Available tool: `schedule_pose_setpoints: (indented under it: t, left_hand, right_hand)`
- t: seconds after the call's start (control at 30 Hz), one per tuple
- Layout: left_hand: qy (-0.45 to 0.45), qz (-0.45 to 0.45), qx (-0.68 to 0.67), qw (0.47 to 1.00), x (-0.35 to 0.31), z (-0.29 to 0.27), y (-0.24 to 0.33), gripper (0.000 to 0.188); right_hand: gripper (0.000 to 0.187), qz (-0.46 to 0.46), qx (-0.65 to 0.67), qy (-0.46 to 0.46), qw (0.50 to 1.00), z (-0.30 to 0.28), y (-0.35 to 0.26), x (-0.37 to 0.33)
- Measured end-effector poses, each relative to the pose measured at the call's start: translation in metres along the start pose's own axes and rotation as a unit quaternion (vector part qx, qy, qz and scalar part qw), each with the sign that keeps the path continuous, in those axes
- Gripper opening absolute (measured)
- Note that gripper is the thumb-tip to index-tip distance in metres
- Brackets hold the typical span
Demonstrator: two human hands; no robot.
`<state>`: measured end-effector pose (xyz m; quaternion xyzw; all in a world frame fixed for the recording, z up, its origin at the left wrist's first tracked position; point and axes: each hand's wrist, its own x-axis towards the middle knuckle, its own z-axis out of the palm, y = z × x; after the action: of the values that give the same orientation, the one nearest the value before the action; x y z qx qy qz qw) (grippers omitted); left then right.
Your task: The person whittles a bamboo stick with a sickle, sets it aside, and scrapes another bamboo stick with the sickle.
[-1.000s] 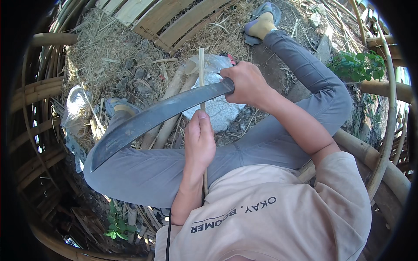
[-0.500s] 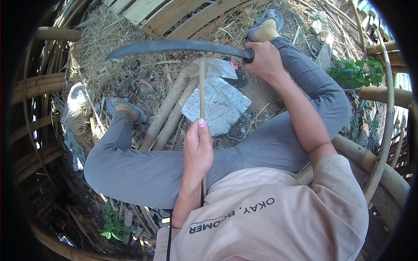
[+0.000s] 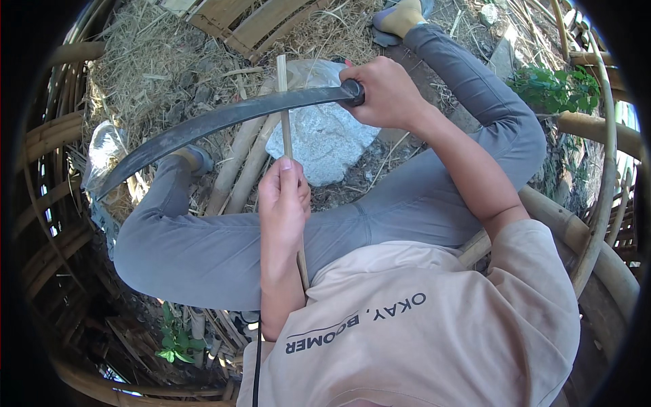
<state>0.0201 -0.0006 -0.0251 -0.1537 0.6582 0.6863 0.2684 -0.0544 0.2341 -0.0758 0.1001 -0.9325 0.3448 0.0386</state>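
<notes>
My right hand (image 3: 390, 91) is wrapped round the dark handle of a machete (image 3: 217, 122) with a long, curved, dark blade. The blade reaches left and dips toward my left knee, crossing a thin bamboo strip (image 3: 287, 132) below its upper end. My left hand (image 3: 283, 190) grips that strip partway along, thumb on top, its lower end running back to my shirt. Whether the blade's edge cuts into the strip I cannot make out. A pale, rough stone block (image 3: 325, 152) lies on the ground behind the strip, between my legs.
Two bamboo poles (image 3: 234, 166) lie left of the stone. A clear plastic bag (image 3: 315, 73) sits behind it, another plastic bag (image 3: 106, 149) by my left foot. Wooden slats (image 3: 271, 27) stand at the far side. Bamboo railing (image 3: 597, 136) and green leaves (image 3: 556, 91) are at right.
My right hand has come nearer and left, and the machete now crosses the strip, its tip swung lower. My left hand and the strip have shifted left and slightly up in view.
</notes>
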Motion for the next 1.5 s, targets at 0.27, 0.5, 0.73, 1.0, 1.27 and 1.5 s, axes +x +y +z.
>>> schedule_pose_setpoints:
  t: [0.27, 0.5, 0.73, 1.0, 1.27, 1.5]
  left_hand:
    - [-0.002, 0.004, -0.001, 1.0, 0.003, 0.003, 0.002, 0.036]
    - [0.053, 0.088, 0.181, 0.978, 0.008, 0.012, -0.011, 0.04]
    - [0.057, 0.113, 0.24, 0.963, -0.003, 0.011, -0.01, 0.04]
    - [0.031, 0.096, 0.224, 0.969, -0.015, 0.013, -0.016, 0.038]
    - [0.028, 0.03, 0.149, 0.988, -0.006, 0.003, -0.016, 0.037]
    - [0.047, 0.051, 0.162, 0.984, 0.0, 0.001, -0.017, 0.035]
  right_hand:
    - [0.019, -0.023, -0.029, -0.079, 0.996, 0.004, -0.033, -0.007]
    - [0.019, 0.006, -0.017, -0.052, 0.998, 0.01, -0.024, -0.011]
    - [0.021, 0.036, -0.048, 0.03, 0.998, 0.007, 0.011, 0.005]
    - [0.022, 0.051, -0.14, 0.076, 0.986, -0.011, 0.027, 0.023]
    - [0.022, 0.041, 0.001, 0.185, 0.982, -0.029, 0.057, 0.009]
    - [0.025, 0.047, 0.087, 0.001, 0.995, -0.005, -0.001, -0.006]
